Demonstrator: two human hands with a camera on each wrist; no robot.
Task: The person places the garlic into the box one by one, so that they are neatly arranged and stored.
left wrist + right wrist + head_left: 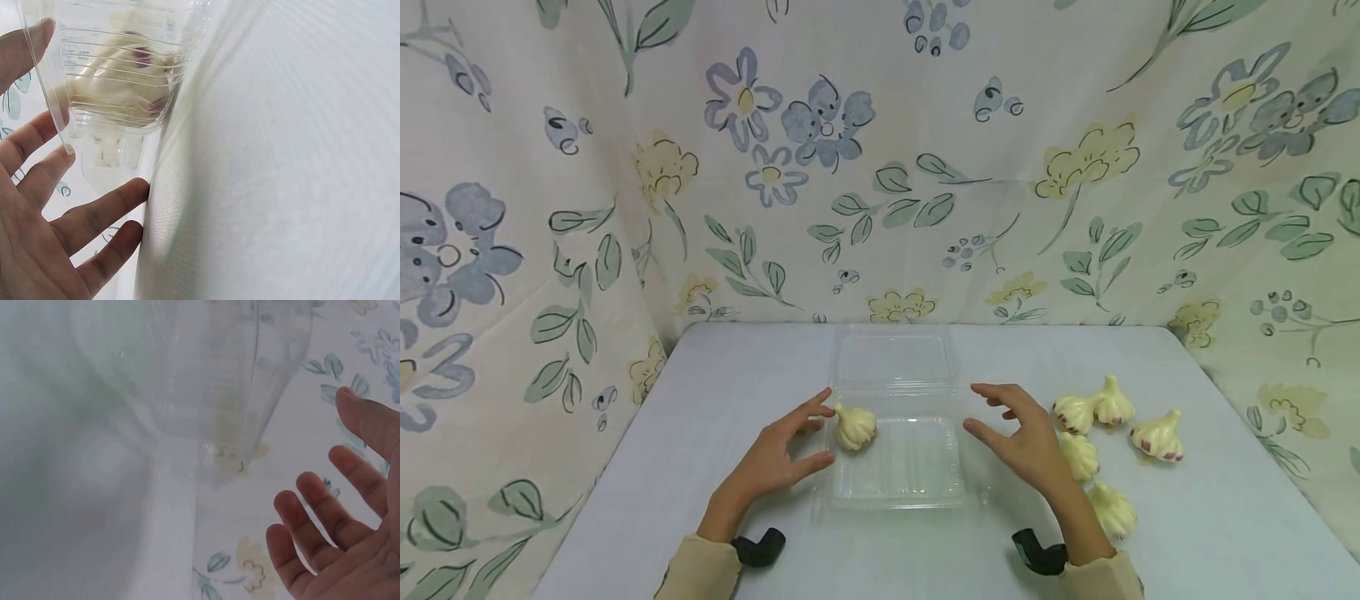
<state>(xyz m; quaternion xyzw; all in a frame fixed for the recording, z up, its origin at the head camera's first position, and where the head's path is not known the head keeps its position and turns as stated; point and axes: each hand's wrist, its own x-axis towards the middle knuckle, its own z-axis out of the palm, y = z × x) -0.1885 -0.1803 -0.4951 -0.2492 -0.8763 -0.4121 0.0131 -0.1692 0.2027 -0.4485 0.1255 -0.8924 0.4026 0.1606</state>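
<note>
1. Head view: nothing clamped; fingers apart on left hand (781, 452) and right hand (1028, 446).
2. Garlic bulb (856, 427) inside left end of clear tray (921, 467), lower center.
3. Loose bulbs (1157, 437), lower right.
4. Looks like early loading; probably calls next for pinching another.

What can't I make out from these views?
Head: left side of the lowest garlic bulb, behind the right forearm.
Left wrist: details of the boxed bulb, blurred by the ridged clear container; part of the left hand, cut by the left edge.
Right wrist: container outline, blurred, cut by the top edge.
</note>
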